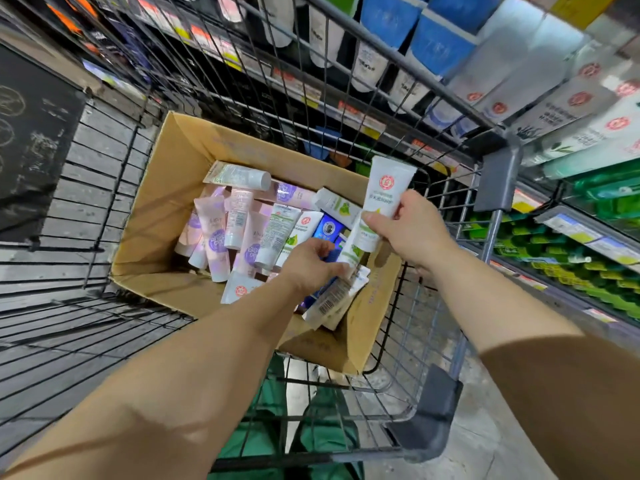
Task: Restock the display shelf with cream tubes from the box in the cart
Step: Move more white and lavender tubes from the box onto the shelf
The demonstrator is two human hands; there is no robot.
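Right hand [412,233] pinches white tube [386,192] above box [162,188]; left hand [310,265] clutches several tubes. Tubes look light, soft, slippery; grip mid-body.

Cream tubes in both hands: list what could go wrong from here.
1. The left hand grips several tubes at once, bunched and fanned out below the fingers; one might slip back into the cardboard box.
2. The right hand pinches the white tube near its lower end, so it may tip.
3. The box holds mixed pink, green and blue designs, so a wrong product could get shelved.
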